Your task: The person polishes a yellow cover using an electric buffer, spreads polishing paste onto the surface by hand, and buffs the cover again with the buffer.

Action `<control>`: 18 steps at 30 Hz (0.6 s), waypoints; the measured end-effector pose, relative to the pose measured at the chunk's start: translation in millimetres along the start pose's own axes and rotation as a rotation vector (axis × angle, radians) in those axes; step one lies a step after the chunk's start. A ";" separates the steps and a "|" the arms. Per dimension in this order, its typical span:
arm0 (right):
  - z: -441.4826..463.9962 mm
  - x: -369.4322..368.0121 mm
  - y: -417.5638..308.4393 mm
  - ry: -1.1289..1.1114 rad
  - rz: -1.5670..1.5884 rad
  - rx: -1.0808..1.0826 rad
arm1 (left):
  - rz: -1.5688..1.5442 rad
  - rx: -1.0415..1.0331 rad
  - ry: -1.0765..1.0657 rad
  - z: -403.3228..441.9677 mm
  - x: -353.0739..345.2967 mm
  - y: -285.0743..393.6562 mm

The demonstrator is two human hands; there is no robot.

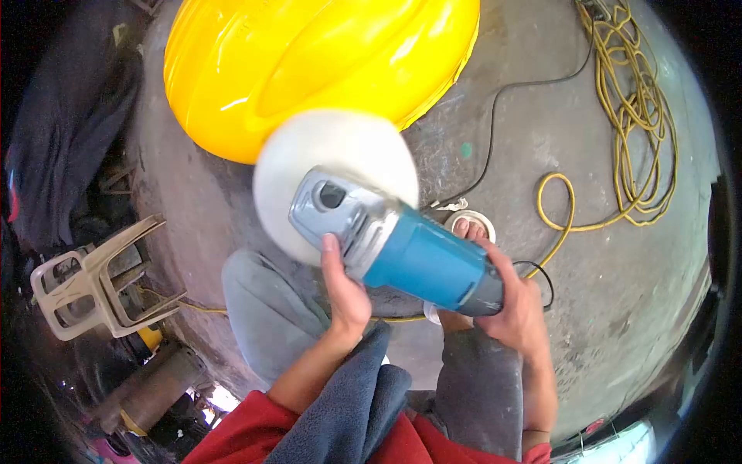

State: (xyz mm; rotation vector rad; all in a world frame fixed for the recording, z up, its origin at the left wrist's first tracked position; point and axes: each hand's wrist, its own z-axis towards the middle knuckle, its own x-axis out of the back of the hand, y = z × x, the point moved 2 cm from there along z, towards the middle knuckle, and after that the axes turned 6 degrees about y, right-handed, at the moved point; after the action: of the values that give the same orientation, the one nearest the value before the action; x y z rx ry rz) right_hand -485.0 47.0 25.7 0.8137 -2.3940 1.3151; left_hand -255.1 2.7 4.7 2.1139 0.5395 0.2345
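Note:
A blue and grey angle polisher (433,259) with a round white polishing pad (348,135) is held across my body, above my knees. My left hand (348,298) grips the metal gear head from below, its thumb lying along the side. My right hand (514,305) is wrapped round the dark rear end of the body. The pad is smeared by motion at its rim. Beyond it lies a large glossy yellow moulded piece (325,62), whose lower edge the pad overlaps in view; I cannot tell whether they touch.
A coiled yellow cord (634,108) lies on the grey floor at right, with a thin black cable (495,116) running toward me. A beige plastic chair (100,278) is at left. Dark cloth (69,147) hangs behind it. My sandalled foot (471,224) is under the polisher.

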 end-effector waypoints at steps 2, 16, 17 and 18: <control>-0.2 17.0 4.3 0.114 0.095 0.055 | 0.246 -0.230 0.031 3.1 -13.1 -15.0; -0.8 57.5 45.7 0.427 0.092 -0.057 | 0.327 -0.371 -0.296 26.9 -150.7 30.4; -2.7 47.4 37.6 0.370 0.093 -0.065 | 0.317 -0.275 -0.311 23.2 -129.4 29.6; -2.2 37.2 30.0 0.322 0.092 0.031 | 0.445 -0.327 -0.321 23.3 -95.7 15.1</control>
State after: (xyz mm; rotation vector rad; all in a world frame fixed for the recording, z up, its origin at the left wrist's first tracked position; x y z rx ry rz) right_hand -532.8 49.1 25.1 0.4610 -2.1826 1.4011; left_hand -327.1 -66.1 7.4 1.8747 -0.1567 0.2096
